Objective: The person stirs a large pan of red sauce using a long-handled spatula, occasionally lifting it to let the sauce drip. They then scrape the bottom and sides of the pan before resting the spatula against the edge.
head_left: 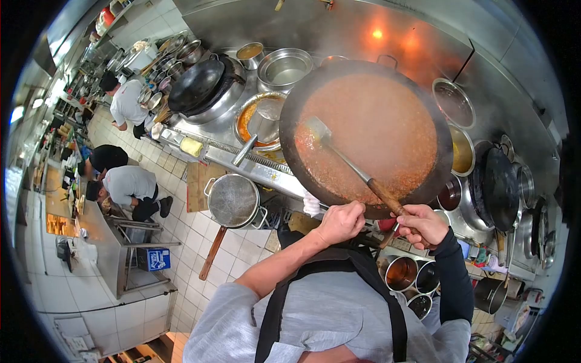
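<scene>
A very large dark wok (295,168) stands before me, filled with a steaming reddish-brown, finely chopped sauce (372,121). My right hand (423,227) is wrapped round the wooden handle of a wok spatula (354,164); its flat metal blade rests in the sauce at the left side. My left hand (341,223) is closed in a fist by the wok's near rim, and what it holds, if anything, is hidden. A white cloth (311,204) lies just left of that hand.
Left of the wok are a sauce bowl with a ladle (248,148), a metal pot (284,68) and a strainer over a pot (232,198). Pots of dark liquid (401,273) stand at my right. Another wok (501,189) is farther right. Co-workers (130,184) are at the left.
</scene>
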### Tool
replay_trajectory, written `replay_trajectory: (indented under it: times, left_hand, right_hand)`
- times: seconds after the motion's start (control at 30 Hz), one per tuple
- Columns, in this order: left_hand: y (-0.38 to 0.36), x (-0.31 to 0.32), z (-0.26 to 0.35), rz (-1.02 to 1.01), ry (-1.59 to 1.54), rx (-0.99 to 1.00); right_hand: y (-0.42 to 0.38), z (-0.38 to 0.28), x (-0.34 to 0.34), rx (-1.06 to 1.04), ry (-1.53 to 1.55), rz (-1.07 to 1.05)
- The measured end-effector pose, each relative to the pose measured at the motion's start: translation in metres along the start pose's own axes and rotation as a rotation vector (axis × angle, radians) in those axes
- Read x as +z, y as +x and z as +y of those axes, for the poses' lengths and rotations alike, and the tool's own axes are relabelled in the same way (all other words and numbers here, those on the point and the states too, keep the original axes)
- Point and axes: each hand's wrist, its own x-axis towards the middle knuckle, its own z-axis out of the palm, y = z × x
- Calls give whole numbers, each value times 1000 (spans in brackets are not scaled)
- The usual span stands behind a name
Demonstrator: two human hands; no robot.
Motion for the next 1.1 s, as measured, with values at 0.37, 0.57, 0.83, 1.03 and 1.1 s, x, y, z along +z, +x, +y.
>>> replay_trajectory:
  times: [0.37, 0.57, 0.83, 1.03, 1.1]
  left_hand:
    - [-3, 3, -4, 3, 43, 6]
    - [-2, 2, -2, -1, 41, -1]
    - [-3, 4, -3, 3, 42, -1]
    - [-2, 3, -3, 1, 37, 2]
    - [-3, 3, -3, -1, 32, 2]
  right_hand:
    - [1, -6, 8, -66, -154, 27]
    - [-3, -7, 17, -173, -351, 167]
    - [33, 2, 10, -91, -94, 55]
    - [43, 13, -2, -45, 206, -58]
    - [43, 17, -4, -36, 257, -90]
